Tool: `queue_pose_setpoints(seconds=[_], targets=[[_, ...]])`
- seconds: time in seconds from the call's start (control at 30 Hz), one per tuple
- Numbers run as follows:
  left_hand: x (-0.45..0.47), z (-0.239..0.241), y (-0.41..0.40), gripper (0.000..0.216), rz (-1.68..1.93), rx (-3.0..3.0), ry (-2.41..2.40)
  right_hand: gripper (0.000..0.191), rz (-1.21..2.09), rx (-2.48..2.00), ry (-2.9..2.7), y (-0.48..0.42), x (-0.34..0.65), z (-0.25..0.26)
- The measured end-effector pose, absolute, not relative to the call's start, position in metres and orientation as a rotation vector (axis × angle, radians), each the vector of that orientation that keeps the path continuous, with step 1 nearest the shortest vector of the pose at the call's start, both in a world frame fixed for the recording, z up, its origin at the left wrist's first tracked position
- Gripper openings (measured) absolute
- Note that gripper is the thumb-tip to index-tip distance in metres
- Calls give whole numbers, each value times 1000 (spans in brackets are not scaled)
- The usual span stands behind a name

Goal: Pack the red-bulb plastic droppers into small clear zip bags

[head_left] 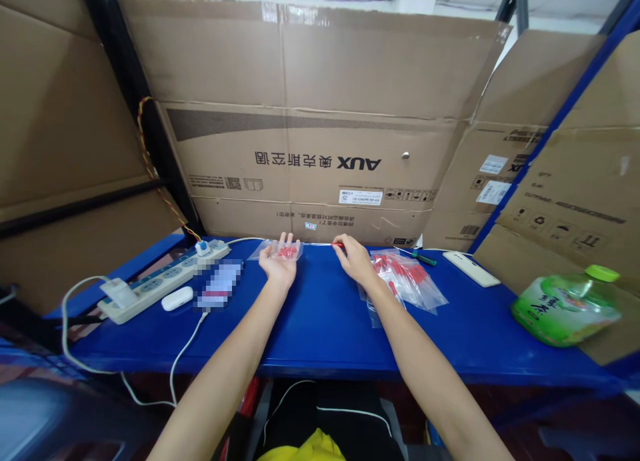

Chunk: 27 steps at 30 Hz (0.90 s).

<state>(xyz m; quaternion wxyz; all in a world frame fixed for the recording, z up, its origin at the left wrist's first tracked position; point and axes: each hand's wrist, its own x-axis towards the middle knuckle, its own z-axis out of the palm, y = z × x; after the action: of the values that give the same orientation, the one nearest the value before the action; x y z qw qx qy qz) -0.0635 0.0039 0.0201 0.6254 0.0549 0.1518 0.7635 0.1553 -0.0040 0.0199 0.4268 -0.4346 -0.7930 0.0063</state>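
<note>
My left hand [279, 266] is palm up at the back of the blue table, fingers partly curled round a clear plastic bag [289, 252] with red pieces in it. Across from it, my right hand [353, 256] pinches a small red piece [339, 244], mostly covered by the fingers. A thin pale line runs left from that piece; whether it belongs to it or is a cable behind, I cannot tell. Beside my right wrist lies a spread pile of clear bags [413, 282] with red contents. A green-handled screwdriver [423, 257] rests behind the pile.
At left are a white power strip [167, 278] with cables, a white oval device [177, 299] and a phone [220, 284]. To the right lie a white flat device [471, 268] and a green-labelled bottle [565, 308]. Cardboard sheets [310, 61] wall the blue table [325, 328].
</note>
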Motion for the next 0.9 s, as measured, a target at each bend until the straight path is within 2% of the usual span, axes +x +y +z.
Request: queue_pose_setpoints(seconds=[0.47,0.6,0.77,0.9], targets=[[-50,22,-2,16,1643,198,344,24,49,-863,-2121,-19,120,11],[-43,22,-4,22,1595,240,319,18,51,-827,-2128,-22,109,5],[-42,22,-5,34,1551,284,283,24,150,-842,-2047,-21,104,2],[-43,24,-7,44,1540,326,268,22,265,-864,-1971,-15,105,0]])
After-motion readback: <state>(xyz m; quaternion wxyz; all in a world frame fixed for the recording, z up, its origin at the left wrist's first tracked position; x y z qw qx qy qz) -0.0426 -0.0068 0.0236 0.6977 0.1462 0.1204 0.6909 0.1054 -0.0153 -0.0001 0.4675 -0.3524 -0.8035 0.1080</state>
